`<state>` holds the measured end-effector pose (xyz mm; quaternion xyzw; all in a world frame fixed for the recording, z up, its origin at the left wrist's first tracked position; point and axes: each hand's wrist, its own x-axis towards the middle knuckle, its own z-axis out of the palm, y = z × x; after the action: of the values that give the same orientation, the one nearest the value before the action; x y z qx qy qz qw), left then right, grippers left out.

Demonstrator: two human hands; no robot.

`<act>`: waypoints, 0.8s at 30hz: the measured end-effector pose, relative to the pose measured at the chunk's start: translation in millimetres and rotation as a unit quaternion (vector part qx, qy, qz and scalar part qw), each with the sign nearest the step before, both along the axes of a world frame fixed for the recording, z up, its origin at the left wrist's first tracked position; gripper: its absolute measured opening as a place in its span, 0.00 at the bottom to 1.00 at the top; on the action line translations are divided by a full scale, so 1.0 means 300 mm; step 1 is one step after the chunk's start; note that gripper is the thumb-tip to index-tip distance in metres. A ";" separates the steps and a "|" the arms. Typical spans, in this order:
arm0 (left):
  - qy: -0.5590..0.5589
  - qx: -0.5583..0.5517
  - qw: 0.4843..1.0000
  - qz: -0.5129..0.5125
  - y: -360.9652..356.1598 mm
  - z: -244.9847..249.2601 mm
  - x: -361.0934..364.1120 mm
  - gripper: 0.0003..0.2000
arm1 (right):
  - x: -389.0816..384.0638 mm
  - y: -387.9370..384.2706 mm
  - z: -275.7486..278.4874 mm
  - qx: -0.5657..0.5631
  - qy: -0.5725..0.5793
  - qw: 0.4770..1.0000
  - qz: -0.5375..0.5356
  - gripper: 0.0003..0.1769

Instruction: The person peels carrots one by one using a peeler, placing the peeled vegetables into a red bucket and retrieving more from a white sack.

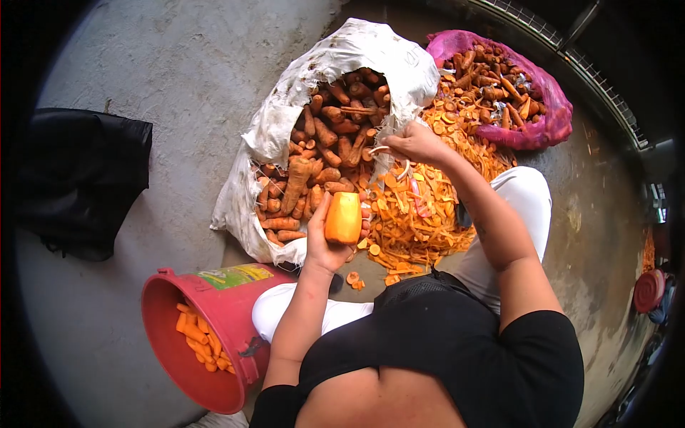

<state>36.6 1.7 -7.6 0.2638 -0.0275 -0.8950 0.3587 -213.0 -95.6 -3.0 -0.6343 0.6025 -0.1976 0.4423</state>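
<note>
Gripping a carrot (343, 217), peeled, left hand (320, 247) fingers wrap its lower end. Right hand (417, 143) at the sack (275, 128) mouth, fingers curled; can't tell on what.

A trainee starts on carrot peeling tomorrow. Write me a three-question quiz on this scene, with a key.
1. True or false: the left hand holds a peeled carrot.
2. Where do the other peeled pieces lie? A) in the red bucket B) in a blue crate C) on a metal tray
3. Fill in: the right hand is at the mouth of the ____ sack of unpeeled carrots.
Key: 1 true; 2 A; 3 white.
</note>
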 end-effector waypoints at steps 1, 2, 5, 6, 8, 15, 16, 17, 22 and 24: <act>0.007 0.003 1.000 0.020 -0.004 -0.027 0.005 0.27 | 0.007 0.002 -0.003 0.022 -0.017 0.999 0.016 0.38; 0.014 0.006 0.999 0.039 -0.004 -0.044 0.008 0.26 | 0.008 -0.012 -0.050 0.050 -0.090 0.993 -0.058 0.36; -0.099 0.041 0.986 0.124 -0.009 -0.031 -0.001 0.20 | 0.003 -0.038 -0.175 0.109 -0.288 0.929 -0.203 0.34; -0.097 0.036 0.985 0.136 -0.011 -0.029 -0.003 0.19 | -0.004 -0.028 -0.180 0.115 -0.345 0.909 -0.204 0.39; -0.096 0.027 0.982 0.158 -0.023 -0.032 -0.003 0.18 | -0.101 -0.026 -0.289 0.194 -0.264 0.926 -0.189 0.43; -0.157 0.013 0.967 0.199 -0.070 -0.072 -0.015 0.16 | -0.106 0.084 -0.837 0.094 0.142 0.962 -0.214 0.22; -0.161 0.019 0.966 0.200 -0.075 -0.077 -0.020 0.16 | -0.078 0.109 -0.848 0.173 0.167 0.944 -0.228 0.19; -0.169 0.027 0.964 0.204 -0.078 -0.081 -0.028 0.17 | -0.050 0.140 -0.858 0.164 0.186 0.936 -0.249 0.18; -0.186 0.041 0.963 0.192 -0.091 -0.114 -0.025 0.21 | -0.021 0.177 -0.932 0.124 0.181 0.879 -0.423 0.23; -0.190 0.041 0.961 0.197 -0.096 -0.125 -0.018 0.22 | -0.029 0.178 -0.921 0.149 0.278 0.871 -0.378 0.36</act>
<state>31.3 -27.2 -45.2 0.4434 -0.0055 -0.7406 0.5048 -221.6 -42.2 -279.2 -0.3135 0.9165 -0.0729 0.2377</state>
